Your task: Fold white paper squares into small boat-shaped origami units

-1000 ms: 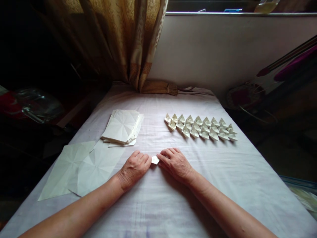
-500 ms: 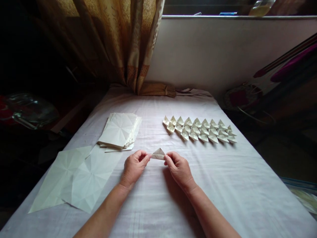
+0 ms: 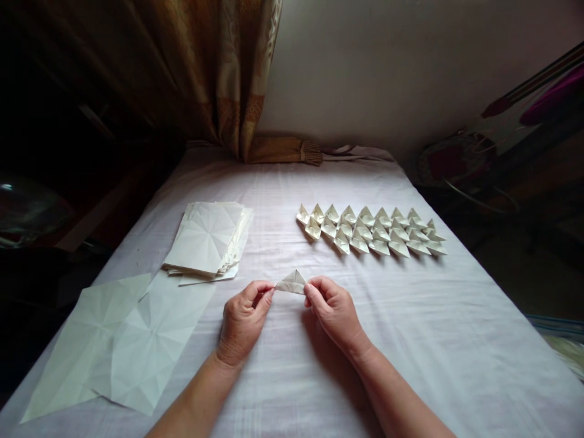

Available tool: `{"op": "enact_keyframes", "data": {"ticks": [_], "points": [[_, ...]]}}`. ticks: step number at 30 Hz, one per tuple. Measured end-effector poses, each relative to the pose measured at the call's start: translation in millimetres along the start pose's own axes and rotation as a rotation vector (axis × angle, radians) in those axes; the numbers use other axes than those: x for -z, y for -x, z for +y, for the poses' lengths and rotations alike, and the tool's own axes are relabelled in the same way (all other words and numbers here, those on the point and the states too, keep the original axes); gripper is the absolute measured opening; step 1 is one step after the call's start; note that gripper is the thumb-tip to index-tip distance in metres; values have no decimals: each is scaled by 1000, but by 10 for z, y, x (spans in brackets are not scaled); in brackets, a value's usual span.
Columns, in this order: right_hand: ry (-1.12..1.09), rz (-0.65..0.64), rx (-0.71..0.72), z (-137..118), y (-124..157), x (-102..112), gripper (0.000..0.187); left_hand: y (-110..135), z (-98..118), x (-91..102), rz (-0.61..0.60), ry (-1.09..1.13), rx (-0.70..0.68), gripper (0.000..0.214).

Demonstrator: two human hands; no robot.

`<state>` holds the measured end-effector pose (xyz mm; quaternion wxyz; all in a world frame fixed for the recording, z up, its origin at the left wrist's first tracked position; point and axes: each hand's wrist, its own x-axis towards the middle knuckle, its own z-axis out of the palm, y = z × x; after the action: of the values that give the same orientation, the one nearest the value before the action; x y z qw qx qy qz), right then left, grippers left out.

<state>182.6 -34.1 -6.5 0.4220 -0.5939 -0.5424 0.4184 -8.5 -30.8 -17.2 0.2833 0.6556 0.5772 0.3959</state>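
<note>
Pinching a folded paper triangle (image 3: pixel 292 283) by opposite ends below mid-frame, with left hand (image 3: pixel 244 319) and right hand (image 3: pixel 335 310), right of loose sheets (image 3: pixel 146 359).

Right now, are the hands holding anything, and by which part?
A folded paper triangle, pinched at its left corner by the left hand, right corner by the right hand.

The cloth-covered worktop (image 3: pixel 274 377) carries a stack of creased paper sheets (image 3: pixel 205 237) beyond and left of the left grip (image 3: pixel 244 319); two loose sheets (image 3: pixel 150 347) overlap farther left. Beyond the right grip (image 3: pixel 335 310) sit folded paper pieces (image 3: pixel 364 233) in close rows; a tasselled brown cloth (image 3: pixel 278 149) lies farthest off.
</note>
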Motion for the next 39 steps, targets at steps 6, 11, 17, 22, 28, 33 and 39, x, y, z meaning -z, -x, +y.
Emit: {"op": "enact_keyframes", "data": {"ticks": [6, 11, 17, 22, 28, 33, 39], "points": [[-84, -12, -78, -13, -28, 33, 28, -9, 46, 67, 63, -243, -472, 12], [-131, -44, -130, -48, -50, 59, 28, -32, 81, 127, 84, -376, -664, 18], [-202, -78, -185, -79, -72, 90, 29, -31, 70, 139, 99, -447, -715, 16], [-329, -64, -212, -78, -55, 78, 31, -12, 39, 94, 92, -444, -642, 14], [-407, 44, -166, -34, -18, 48, 39, -4, 49, 94, 103, -408, -636, 13], [-229, 144, -50, 25, 40, -16, 27, -6, 58, 116, 96, -420, -687, 17], [49, 247, 287, 84, 87, -60, 19, -6, 82, 118, 72, -402, -656, 15]]}}
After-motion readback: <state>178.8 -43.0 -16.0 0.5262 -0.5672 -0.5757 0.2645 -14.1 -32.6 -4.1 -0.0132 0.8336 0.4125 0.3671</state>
